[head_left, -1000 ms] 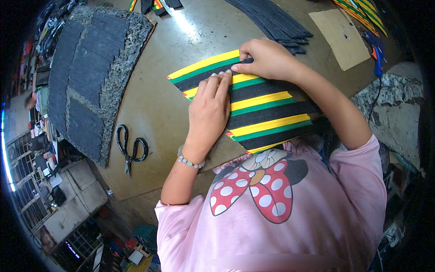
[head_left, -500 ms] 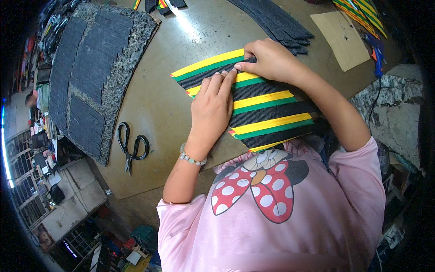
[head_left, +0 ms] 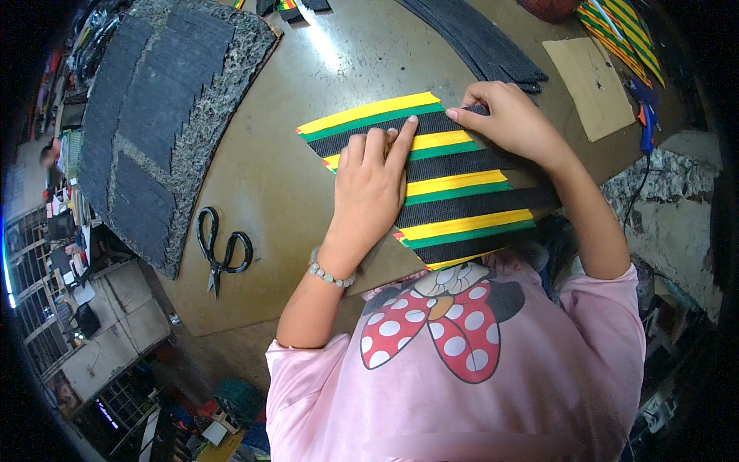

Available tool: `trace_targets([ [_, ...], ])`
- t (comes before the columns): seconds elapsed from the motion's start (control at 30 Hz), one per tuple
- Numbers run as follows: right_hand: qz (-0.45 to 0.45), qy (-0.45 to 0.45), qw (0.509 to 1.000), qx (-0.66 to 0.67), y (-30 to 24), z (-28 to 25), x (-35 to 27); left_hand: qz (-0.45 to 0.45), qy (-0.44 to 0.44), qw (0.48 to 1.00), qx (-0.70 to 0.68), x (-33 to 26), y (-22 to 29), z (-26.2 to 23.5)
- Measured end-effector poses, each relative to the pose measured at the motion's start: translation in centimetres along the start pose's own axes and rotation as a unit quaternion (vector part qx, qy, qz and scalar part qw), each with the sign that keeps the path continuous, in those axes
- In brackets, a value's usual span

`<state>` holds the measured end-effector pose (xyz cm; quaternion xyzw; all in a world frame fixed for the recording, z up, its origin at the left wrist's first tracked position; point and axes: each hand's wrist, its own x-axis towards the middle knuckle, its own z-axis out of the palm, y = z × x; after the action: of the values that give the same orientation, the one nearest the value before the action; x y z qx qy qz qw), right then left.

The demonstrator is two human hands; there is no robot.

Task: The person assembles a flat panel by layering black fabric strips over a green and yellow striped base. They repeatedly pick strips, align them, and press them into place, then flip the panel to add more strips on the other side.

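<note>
A panel of yellow, green and black stripes (head_left: 454, 185) lies on the table's near edge, against my shirt. My left hand (head_left: 371, 181) rests flat on its left half, the index finger stretched toward the upper right. Under that finger runs a black ribbed strip (head_left: 433, 122), near the panel's far edge. My right hand (head_left: 512, 123) pinches the right end of this strip between thumb and fingers, at the panel's upper right corner. Small red tips show along the panel's left edge.
Black-handled scissors (head_left: 216, 266) lie left of my left forearm. A rough board (head_left: 219, 88) bearing dark strips stands at the far left. Loose dark strips (head_left: 481, 46) lie at the back, beside a cardboard piece (head_left: 589, 88), a blue glue gun (head_left: 647, 129) and more striped bands (head_left: 627, 35).
My right hand has moved right, away from my left fingers, along the black strip to its end. My left index finger now reaches farther right; the view has shifted slightly.
</note>
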<state>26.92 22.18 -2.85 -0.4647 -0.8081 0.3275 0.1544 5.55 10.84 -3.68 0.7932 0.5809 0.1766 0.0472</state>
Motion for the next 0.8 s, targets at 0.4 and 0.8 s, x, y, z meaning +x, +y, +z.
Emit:
trace_targets([
  [0.4,0.045,-0.045,0.998,0.006,-0.2,-0.7,0.3,-0.003,-0.015,1.000,0.018,0.2,0.0,-0.1],
  [0.8,0.052,-0.043,0.998,-0.013,-1.4,-0.8,0.2,0.001,-0.017,1.000,0.024,0.2,0.0,-0.2],
])
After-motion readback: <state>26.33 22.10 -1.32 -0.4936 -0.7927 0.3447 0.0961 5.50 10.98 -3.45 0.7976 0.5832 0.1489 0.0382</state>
